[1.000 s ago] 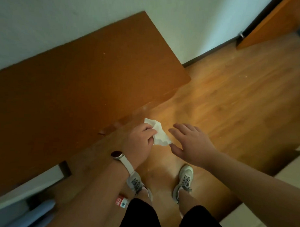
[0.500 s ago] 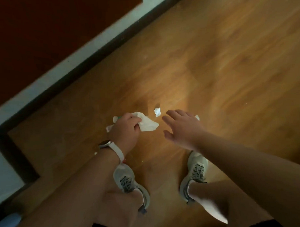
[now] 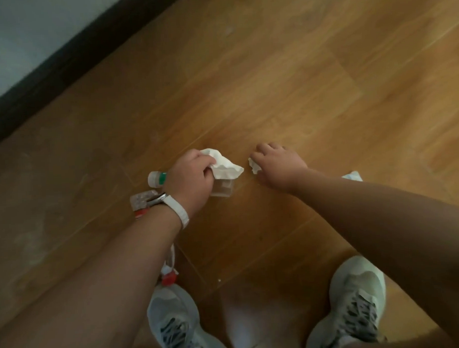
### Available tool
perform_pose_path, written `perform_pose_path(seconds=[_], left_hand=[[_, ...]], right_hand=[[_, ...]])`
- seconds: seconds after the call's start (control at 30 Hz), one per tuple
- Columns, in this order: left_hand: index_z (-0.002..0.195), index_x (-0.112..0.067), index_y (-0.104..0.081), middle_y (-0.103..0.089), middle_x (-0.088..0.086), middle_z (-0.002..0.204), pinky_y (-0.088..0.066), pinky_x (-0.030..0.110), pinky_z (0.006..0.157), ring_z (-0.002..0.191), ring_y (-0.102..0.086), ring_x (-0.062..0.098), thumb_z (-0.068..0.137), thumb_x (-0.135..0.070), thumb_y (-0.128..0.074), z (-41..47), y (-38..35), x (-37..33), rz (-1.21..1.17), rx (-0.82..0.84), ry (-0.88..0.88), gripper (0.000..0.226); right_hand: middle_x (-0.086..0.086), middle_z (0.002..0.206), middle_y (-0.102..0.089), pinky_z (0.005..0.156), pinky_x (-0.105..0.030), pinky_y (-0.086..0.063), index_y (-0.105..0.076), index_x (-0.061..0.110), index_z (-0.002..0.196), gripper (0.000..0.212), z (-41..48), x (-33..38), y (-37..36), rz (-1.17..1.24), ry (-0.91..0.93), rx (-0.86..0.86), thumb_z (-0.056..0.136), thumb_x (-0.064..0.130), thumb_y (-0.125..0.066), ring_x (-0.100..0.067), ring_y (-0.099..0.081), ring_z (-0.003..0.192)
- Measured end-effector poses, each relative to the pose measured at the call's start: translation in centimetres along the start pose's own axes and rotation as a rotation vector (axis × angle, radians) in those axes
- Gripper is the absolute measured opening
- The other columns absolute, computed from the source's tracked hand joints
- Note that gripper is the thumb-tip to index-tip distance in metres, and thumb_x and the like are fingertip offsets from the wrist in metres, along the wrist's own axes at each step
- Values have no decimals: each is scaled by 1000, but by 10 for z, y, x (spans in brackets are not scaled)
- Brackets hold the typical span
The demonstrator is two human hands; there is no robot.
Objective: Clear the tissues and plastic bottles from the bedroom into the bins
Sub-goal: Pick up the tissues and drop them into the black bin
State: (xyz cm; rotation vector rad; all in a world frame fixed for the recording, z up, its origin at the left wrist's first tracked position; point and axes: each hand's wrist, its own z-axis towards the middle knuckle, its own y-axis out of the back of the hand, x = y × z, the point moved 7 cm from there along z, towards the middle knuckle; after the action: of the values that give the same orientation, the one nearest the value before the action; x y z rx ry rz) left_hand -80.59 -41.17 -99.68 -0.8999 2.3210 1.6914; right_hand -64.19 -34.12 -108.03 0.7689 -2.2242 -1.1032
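A clear plastic bottle (image 3: pixel 154 178) lies on the wooden floor (image 3: pixel 298 80), its white cap poking out left of the left hand (image 3: pixel 193 176). That hand reaches down, wrist bent, fingers clamped on a crumpled tissue (image 3: pixel 224 167) just over the bottle. Near it, the right hand (image 3: pixel 278 163) stretches forward, palm down, fingers curled together on a small tissue scrap (image 3: pixel 254 167). Another tissue (image 3: pixel 352 176) peeks from behind the right forearm

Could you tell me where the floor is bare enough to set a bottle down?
Bare: the floor between the skirting and the left hand, and right of the right hand. Crowded: bottles beside the left hand, its tissue, a scrap under the right hand, a second tissue behind that forearm.
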Motion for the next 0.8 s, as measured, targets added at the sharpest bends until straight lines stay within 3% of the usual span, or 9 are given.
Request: perform_pose_path(seconds=[0.17, 0.43, 0.67, 0.8], left_hand=[[110, -12, -71, -61, 6, 113, -40, 27, 77, 102, -57, 23, 93, -9, -52, 6, -7, 2, 1, -25, -26, 25], [108, -10, -71, -63, 7, 111, -40, 26, 78, 100, -57, 25, 92, -7, -53, 7, 10, -16, 23, -20, -86, 24], [105, -13, -71, -63, 7, 106, -49, 36, 73, 92, -59, 26, 91, -11, -56, -31, 77, -78, 10, -7, -103, 21], [108, -16, -70, -63, 4, 108, -46, 31, 69, 91, -60, 25, 92, -16, -56, -69, 141, -134, 48, 33, -86, 22]], right_hand=[[-9, 118, -47, 74, -36, -39, -53, 14, 118, 26, 6, 4, -10, 13, 48, -47, 97, 25, -42, -28, -47, 107], [-7, 105, -54, 60, -34, -36, -55, 15, 108, 18, -2, -4, 12, 77, 42, -101, 96, 20, -42, -31, -55, 93], [-10, 94, -56, 56, -32, -32, -59, 11, 97, 17, -83, -1, 101, 270, -57, -261, 91, 24, -50, -33, -56, 81], [-7, 88, -57, 54, -34, -41, -61, 10, 93, 15, -159, 4, 172, 309, -95, -291, 88, 22, -52, -29, -56, 78]])
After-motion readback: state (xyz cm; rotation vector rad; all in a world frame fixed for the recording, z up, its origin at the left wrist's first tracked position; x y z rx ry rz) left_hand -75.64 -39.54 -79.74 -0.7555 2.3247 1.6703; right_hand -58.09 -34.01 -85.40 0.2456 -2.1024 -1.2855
